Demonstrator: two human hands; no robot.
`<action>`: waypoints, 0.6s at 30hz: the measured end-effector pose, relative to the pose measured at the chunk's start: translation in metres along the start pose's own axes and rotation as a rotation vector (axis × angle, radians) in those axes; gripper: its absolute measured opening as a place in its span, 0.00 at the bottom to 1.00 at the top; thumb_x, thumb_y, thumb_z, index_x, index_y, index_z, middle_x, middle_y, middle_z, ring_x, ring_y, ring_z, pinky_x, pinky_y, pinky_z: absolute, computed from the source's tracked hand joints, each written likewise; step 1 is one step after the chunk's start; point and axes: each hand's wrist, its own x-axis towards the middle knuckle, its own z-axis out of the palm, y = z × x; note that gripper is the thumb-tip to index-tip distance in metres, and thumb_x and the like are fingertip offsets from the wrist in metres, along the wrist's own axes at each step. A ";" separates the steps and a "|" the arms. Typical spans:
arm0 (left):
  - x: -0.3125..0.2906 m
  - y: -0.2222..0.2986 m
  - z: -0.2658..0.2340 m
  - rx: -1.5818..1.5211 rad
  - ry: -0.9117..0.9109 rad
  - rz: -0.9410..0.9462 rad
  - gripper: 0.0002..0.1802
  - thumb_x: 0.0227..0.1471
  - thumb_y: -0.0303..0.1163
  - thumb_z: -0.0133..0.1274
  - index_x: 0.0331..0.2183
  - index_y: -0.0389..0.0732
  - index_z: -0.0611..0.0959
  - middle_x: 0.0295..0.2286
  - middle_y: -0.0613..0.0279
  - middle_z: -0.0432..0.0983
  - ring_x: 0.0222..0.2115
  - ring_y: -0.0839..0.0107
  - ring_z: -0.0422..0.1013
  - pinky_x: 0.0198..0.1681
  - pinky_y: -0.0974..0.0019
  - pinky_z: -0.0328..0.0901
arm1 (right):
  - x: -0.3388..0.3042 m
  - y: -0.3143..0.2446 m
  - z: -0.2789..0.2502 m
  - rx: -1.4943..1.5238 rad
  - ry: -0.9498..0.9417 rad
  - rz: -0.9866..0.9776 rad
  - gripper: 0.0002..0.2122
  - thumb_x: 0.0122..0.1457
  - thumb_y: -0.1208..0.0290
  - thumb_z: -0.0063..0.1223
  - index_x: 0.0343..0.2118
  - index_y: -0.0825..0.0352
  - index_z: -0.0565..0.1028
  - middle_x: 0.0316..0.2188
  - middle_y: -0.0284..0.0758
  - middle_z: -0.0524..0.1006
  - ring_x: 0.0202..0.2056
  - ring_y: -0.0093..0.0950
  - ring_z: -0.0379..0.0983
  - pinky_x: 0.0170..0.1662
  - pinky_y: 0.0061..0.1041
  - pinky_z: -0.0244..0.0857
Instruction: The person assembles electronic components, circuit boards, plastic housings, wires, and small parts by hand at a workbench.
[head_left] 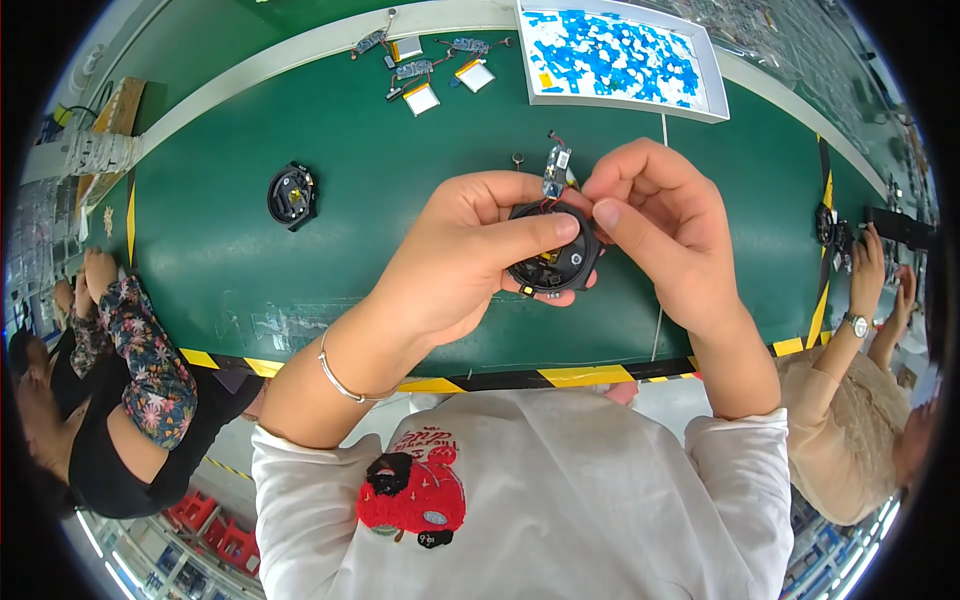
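My left hand [455, 245] grips a round black watch-like housing [572, 268], its thumb pressed on the open inside and its fingers underneath. From the housing's far edge a small circuit board [554, 172] stands up on thin red and black wires. Close to the board, at the housing's right side, my right hand [675, 225] has its thumb and fingers curled together. Whatever lies between those fingertips is too small or hidden to make out. A second round black housing [291, 196] rests apart on the green table, left of my hands.
Several circuit boards [413, 70] wired to silvery flat batteries [421, 98] lie at the back. A white tray [627, 106] of small blue and white pieces stands behind my hands. Black-yellow tape [585, 376] edges the green table [220, 270]. Co-workers' arms [150, 360] show at both sides.
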 end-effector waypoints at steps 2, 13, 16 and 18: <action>0.001 -0.003 0.001 0.008 -0.005 0.027 0.10 0.50 0.23 0.49 0.36 0.30 0.76 0.26 0.55 0.75 0.25 0.67 0.75 0.26 0.68 0.72 | 0.000 0.002 -0.002 -0.031 -0.007 -0.013 0.06 0.55 0.80 0.46 0.36 0.71 0.69 0.28 0.29 0.71 0.31 0.16 0.67 0.34 0.15 0.62; 0.003 -0.005 -0.002 -0.138 -0.057 0.053 0.13 0.52 0.25 0.45 0.39 0.30 0.73 0.29 0.52 0.75 0.26 0.62 0.75 0.26 0.67 0.73 | 0.001 0.003 0.002 -0.010 -0.012 0.024 0.10 0.56 0.80 0.45 0.41 0.71 0.69 0.30 0.32 0.73 0.30 0.16 0.68 0.35 0.15 0.62; 0.002 -0.002 -0.003 -0.188 -0.080 -0.005 0.14 0.53 0.26 0.42 0.41 0.29 0.72 0.29 0.50 0.75 0.26 0.60 0.76 0.27 0.65 0.74 | 0.001 0.001 0.001 0.029 -0.032 0.024 0.09 0.56 0.80 0.45 0.40 0.71 0.69 0.30 0.32 0.73 0.30 0.16 0.67 0.34 0.15 0.62; 0.003 -0.003 -0.003 -0.203 -0.088 -0.020 0.16 0.54 0.26 0.41 0.43 0.28 0.71 0.31 0.48 0.75 0.26 0.59 0.76 0.27 0.65 0.74 | 0.000 0.002 0.000 0.016 -0.013 0.031 0.09 0.56 0.79 0.44 0.40 0.71 0.69 0.30 0.31 0.73 0.30 0.15 0.67 0.33 0.14 0.61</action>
